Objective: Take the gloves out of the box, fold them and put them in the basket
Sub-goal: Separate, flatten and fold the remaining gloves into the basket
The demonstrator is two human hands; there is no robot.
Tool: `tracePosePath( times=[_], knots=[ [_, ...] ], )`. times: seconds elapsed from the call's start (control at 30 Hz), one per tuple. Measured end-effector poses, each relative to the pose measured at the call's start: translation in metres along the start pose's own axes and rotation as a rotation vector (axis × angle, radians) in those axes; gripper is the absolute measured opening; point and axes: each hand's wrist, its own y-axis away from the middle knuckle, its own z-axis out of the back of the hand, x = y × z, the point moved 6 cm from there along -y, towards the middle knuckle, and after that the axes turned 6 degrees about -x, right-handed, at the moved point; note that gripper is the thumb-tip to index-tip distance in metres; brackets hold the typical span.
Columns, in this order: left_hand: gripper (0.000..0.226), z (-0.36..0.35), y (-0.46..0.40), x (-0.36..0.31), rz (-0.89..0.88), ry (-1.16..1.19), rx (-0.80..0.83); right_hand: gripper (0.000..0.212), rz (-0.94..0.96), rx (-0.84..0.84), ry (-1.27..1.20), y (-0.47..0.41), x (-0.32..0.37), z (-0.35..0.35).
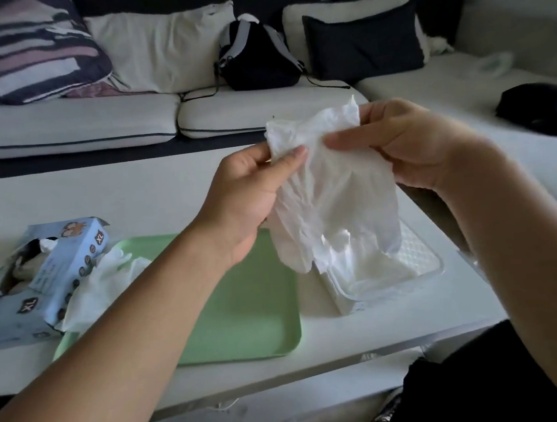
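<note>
Both hands, left hand [248, 193] and right hand [410, 143], pinch white glove [330, 199] top edge, spreading it for folding above basket [425, 264].

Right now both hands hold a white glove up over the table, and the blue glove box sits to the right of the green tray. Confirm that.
Not quite. The head view shows the blue glove box left of the green tray, not right. Both hands, left and right, do hold the white glove above the table.
</note>
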Motion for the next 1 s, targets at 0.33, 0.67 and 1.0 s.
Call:
tracePosePath(
  times=[0.33,0.67,1.0],
  knots=[
    [0.013,-0.044,-0.057,0.034,0.178,-0.208,0.016,0.019,-0.107,-0.168,0.122,-0.024,-0.037,0.068],
    [0.034,-0.047,-0.096,0.039,-0.216,-0.451,-0.013,0.032,0.205,-0.25,0.18,-0.042,-0.033,0.1],
    [0.01,-0.058,-0.03,0.126,-0.313,-0.984,0.274,0.025,-0.165,0.184,1.038,-0.014,-0.137,0.102]
  ],
)
